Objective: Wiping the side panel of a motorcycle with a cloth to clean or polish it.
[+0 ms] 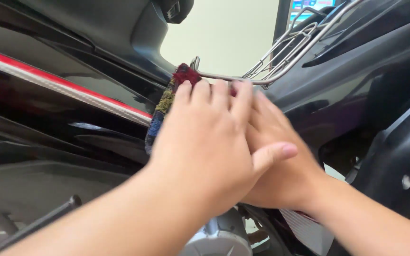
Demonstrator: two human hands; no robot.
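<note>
A multicoloured rag, dark red at the top with yellow and blue patches below, is pressed against the glossy black body panel of a motorcycle. My left hand lies flat on the rag with its fingers together and its thumb out to the right. My right hand sits partly under the left one, palm down on the same spot, fingers pointing up towards the rack. A bit of red rag shows between the two hands. Most of the rag is hidden beneath them.
A chrome wire rack juts out just above the hands. On the left, a black fairing has a red and silver stripe. A silver engine part sits below the hands, a thin black lever at lower left.
</note>
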